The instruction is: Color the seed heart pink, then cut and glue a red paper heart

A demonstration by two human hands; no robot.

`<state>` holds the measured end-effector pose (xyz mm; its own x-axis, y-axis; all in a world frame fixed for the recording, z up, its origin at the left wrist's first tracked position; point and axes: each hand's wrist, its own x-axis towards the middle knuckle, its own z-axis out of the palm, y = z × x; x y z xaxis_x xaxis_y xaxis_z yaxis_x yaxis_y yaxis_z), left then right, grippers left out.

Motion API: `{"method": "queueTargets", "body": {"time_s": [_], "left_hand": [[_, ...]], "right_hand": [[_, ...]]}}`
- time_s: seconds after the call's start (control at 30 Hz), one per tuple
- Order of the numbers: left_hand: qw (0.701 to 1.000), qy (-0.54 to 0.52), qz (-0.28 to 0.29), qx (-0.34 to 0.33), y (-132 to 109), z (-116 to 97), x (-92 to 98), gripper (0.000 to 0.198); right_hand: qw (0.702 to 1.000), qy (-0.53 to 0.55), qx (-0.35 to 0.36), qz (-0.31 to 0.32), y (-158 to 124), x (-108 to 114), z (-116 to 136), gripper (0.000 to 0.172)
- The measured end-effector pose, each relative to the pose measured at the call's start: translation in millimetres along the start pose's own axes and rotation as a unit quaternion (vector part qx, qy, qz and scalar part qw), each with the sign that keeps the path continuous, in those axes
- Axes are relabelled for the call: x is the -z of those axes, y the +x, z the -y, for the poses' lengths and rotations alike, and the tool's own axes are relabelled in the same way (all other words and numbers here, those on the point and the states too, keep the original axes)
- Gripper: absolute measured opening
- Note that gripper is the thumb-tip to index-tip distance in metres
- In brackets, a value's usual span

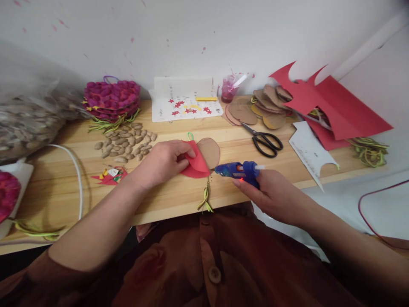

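Note:
My left hand [172,157] pinches a red paper piece [198,164], folded back from a round brown cardboard piece [209,151]. A green loop [191,136] sticks up at the top, and a yellow-green string tassel [206,198] hangs at the bottom near the table's front edge. My right hand [265,194] is wrapped round a blue glue gun [238,169] with a white stick in its back and a small red light. The gun's nozzle points left, at the edge where red paper and cardboard meet.
Peanuts [128,143] and paper scraps [111,175] lie left; black scissors [263,140] right. Behind are a purple-pink craft [111,98], white paper with stars [185,113], a cup [228,89] and cardboard pieces [271,102]. Red paper [348,106] is far right, a peanut bag [28,119] far left.

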<state>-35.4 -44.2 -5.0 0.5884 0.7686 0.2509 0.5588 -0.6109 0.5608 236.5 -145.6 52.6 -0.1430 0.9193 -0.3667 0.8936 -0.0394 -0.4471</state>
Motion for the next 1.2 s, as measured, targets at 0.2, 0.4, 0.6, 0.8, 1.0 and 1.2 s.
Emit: {"method": "queueTargets", "body": {"time_s": [0.2,0.4,0.6,0.8,1.0,1.2], "left_hand": [[1.0,0.002,0.002,0.011,0.2,-1.5,1.5,0.021],[1.0,0.002,0.001,0.005,0.1,-0.8,0.0,0.021],[1.0,0.002,-0.004,0.005,-0.4,-1.7,-0.6,0.021],[1.0,0.01,0.003,0.006,-0.4,-0.9,0.4,0.021],[1.0,0.012,0.005,0.01,-1.2,-2.6,0.0,0.021],[1.0,0.019,-0.007,-0.011,-0.8,-5.1,0.2,0.02]], "right_hand": [[1.0,-0.02,0.016,-0.007,-0.3,2.1,0.0,0.053],[1.0,-0.016,0.019,-0.009,-0.3,4.0,-1.7,0.05],[1.0,0.001,-0.003,-0.002,-2.1,4.7,-2.5,0.051],[0.999,0.033,-0.012,-0.004,-5.2,4.7,-0.6,0.05],[1.0,0.01,0.004,-0.006,-2.7,2.2,-1.9,0.049],[1.0,0.0,-0.002,-0.009,-3.2,3.9,-4.0,0.051]]}}
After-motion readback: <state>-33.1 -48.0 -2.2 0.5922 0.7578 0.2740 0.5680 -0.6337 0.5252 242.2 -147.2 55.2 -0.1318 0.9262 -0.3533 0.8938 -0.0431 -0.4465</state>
